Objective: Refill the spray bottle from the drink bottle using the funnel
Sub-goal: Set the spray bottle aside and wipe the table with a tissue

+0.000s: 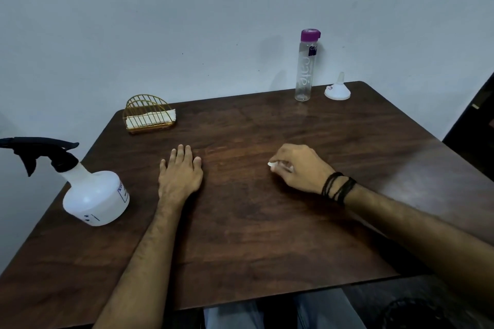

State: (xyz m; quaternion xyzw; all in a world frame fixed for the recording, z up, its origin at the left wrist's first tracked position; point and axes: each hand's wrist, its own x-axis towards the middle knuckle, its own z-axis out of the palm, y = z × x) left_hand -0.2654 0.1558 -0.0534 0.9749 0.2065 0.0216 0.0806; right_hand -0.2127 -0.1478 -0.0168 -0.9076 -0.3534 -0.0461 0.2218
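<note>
A white spray bottle (95, 196) with a black trigger head stands near the table's left edge. A clear drink bottle (304, 67) with a purple cap stands upright at the far right of the table. Beside it, a white funnel (337, 89) rests upside down, spout up. My left hand (180, 172) lies flat on the table, fingers straight, to the right of the spray bottle. My right hand (299, 168) rests mid-table with its fingers curled round a small white object (272, 165); what the object is cannot be told.
A gold wire napkin holder (148, 113) with white napkins sits at the back left of the brown wooden table (254, 235). A pale wall runs behind the table. Something dark stands at the right edge.
</note>
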